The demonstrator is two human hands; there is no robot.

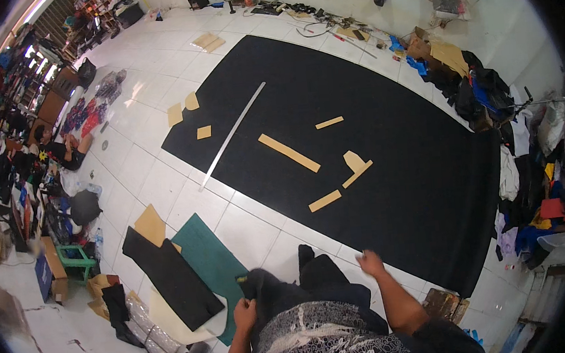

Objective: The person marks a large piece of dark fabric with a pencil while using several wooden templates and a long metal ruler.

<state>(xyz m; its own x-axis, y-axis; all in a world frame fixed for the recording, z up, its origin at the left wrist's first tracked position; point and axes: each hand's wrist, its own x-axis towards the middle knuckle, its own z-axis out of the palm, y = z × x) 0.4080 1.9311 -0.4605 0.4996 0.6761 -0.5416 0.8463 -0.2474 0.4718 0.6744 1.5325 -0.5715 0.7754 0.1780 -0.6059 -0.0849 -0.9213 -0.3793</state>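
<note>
A large black fabric sheet (pixel 403 187) lies spread on the tiled floor. On it are tan card pattern pieces: a long strip (pixel 289 153), a short strip (pixel 325 201) and several others. A long metal ruler (pixel 233 135) crosses its left part. My right hand (pixel 370 263) is closed above the sheet's near edge; whatever its fingers hold, if anything, is hidden. Beside my dark-clothed leg, my left hand (pixel 245 314) is curled closed, with dark cloth next to it. What it grips cannot be made out. A green sheet (pixel 204 257) and a black cut piece (pixel 171 278) lie left of it.
A wooden block (pixel 444 304) sits at the sheet's near right corner. Clothes and bags (pixel 488 94) pile along the right wall. At left are a green stool (pixel 77 260), cardboard boxes and a seated person (pixel 64 148). Tools and cables line the far wall.
</note>
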